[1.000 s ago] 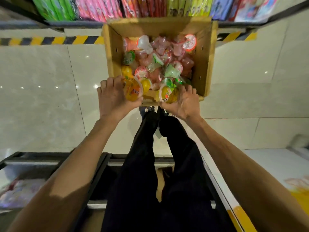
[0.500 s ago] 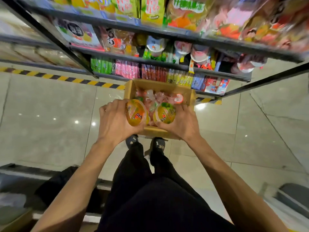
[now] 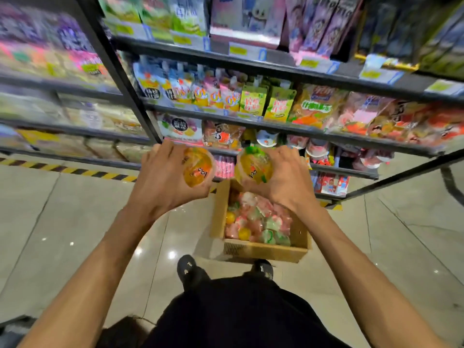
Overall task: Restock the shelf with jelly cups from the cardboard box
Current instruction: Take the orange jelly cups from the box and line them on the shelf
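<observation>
My left hand (image 3: 163, 182) grips an orange jelly cup (image 3: 198, 167) with its lid facing me. My right hand (image 3: 283, 179) grips a second orange jelly cup (image 3: 254, 165) with a green patch on its lid. Both cups are held up in front of the lower shelves, above the far end of the cardboard box (image 3: 263, 251). The open box stands on the floor by my feet and holds several pink, green and yellow jelly cups (image 3: 258, 222). More jelly cups (image 3: 316, 149) sit on a low shelf (image 3: 344, 170) just right of my hands.
Dark metal shelving (image 3: 251, 124) full of snack bags and pouches fills the upper view, with a slanted upright post (image 3: 120, 79) on the left. A yellow-black hazard stripe (image 3: 75, 170) runs along the shelf foot. Glossy floor tiles (image 3: 50, 234) spread left and right of the box.
Both hands have lifted the two orange cups out of the box and up toward the shelves. My view has tilted upward, so the box now lies below my hands.
</observation>
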